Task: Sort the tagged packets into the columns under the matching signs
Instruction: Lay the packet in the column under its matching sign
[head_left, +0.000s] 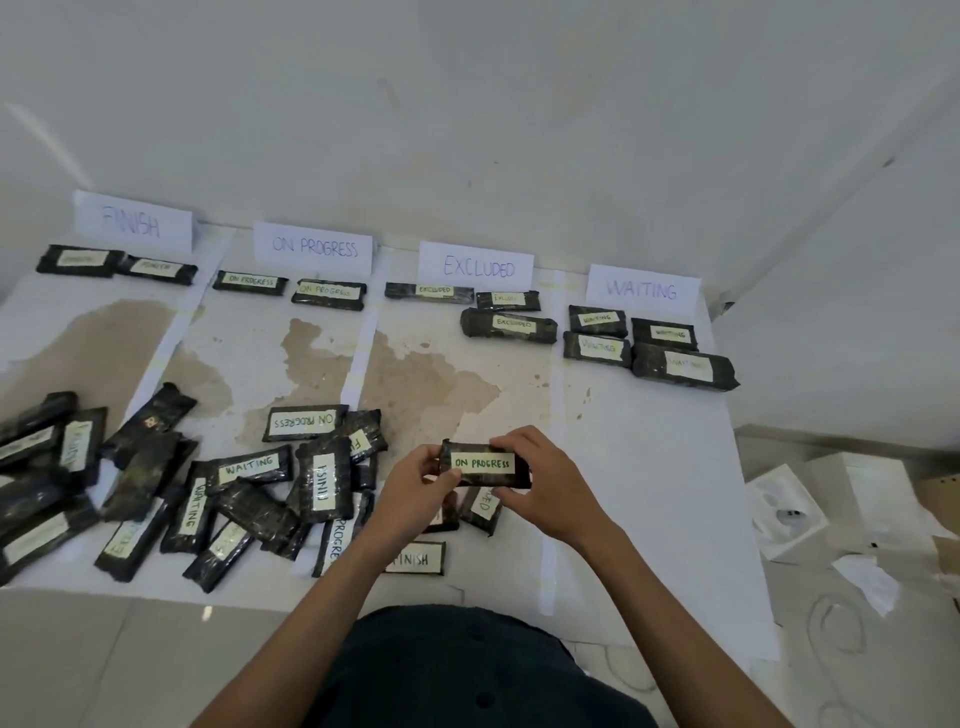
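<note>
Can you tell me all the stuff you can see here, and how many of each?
signs: four, white, far edge, reading FINISH, ON PROGRESS, EXCLUDED, WAITING
sorted packets: eleven, black with pale tags, under the signs: two, two, three, four, left to right
divider strips: three, white, between the columns
unsorted pile: too overlapped to count, black with pale tags, near left
held packet: one, black, tagged ON PROGRESS, lifted at near middle
white boxes: at least two, white, floor at right
left hand: one, grips the held packet's left end
right hand: one, grips its right end
</note>
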